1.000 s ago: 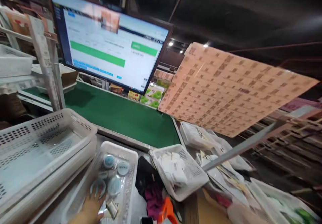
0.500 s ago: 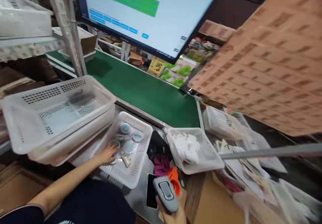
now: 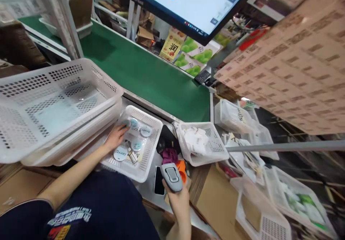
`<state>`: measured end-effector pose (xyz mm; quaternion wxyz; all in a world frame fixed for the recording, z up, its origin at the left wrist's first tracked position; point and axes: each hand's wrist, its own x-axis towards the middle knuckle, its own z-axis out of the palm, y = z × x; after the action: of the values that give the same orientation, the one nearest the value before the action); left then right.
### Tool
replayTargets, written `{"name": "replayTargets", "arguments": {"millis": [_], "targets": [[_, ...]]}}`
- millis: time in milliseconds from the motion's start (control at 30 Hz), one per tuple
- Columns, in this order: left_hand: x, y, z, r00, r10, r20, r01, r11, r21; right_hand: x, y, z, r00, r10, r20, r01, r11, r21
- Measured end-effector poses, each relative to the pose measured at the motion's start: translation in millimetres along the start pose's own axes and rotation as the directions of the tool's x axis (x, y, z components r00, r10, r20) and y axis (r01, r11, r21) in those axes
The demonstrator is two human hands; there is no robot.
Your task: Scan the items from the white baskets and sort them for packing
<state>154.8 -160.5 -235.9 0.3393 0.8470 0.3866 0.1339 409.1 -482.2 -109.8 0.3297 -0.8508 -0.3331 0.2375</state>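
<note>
My left hand [image 3: 116, 136] reaches into a small white basket [image 3: 151, 148] and rests on one of several round jars with pale blue and white lids [image 3: 137, 144] packed in clear bags; whether the fingers grip a jar is unclear. My right hand [image 3: 178, 200] is closed around a grey handheld barcode scanner [image 3: 171, 176], held upright just right of that basket. A black phone [image 3: 159, 185] lies flat on the counter beside the scanner.
Stacked large white baskets [image 3: 54, 103] sit at the left. A green conveyor belt [image 3: 145, 74] runs behind, under a monitor [image 3: 194, 3]. Another white basket with white packets [image 3: 205, 144] and more bins of bags [image 3: 269, 175] crowd the right. A sheet of brown barcode labels [image 3: 296, 64] hangs upper right.
The view tilted down. My left hand moved up inside the small basket to a jar at its far corner. My right hand rose into view with the scanner.
</note>
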Motion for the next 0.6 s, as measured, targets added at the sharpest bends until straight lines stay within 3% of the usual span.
{"name": "replayTargets", "arguments": {"millis": [100, 233, 367, 500, 600], "targets": [[6, 0, 23.8, 0.982, 0.004, 0.189, -0.020, 0.996, 0.083, -1, -6, 8, 0.996, 0.070, -0.050, -0.059, 0.980, 0.189], [-1, 2, 55.3, 0.942, -0.084, 0.326, 0.030, 0.985, 0.168, -15, 3, 20, 0.993, 0.106, -0.055, -0.090, 0.969, 0.232], [4, -2, 56.2, 0.921, -0.112, 0.372, 0.024, 0.972, 0.232, -31, 20, 25, 0.991, 0.101, -0.094, -0.080, 0.976, 0.202], [-8, 8, 50.2, 0.937, -0.068, 0.341, -0.044, 0.950, 0.309, -19, 14, -1, 0.977, 0.162, -0.139, -0.116, 0.950, 0.291], [-14, 13, 55.8, 0.977, 0.016, 0.215, -0.093, 0.931, 0.354, 17, -20, -48, 0.920, 0.134, -0.369, 0.030, 0.914, 0.406]]}}
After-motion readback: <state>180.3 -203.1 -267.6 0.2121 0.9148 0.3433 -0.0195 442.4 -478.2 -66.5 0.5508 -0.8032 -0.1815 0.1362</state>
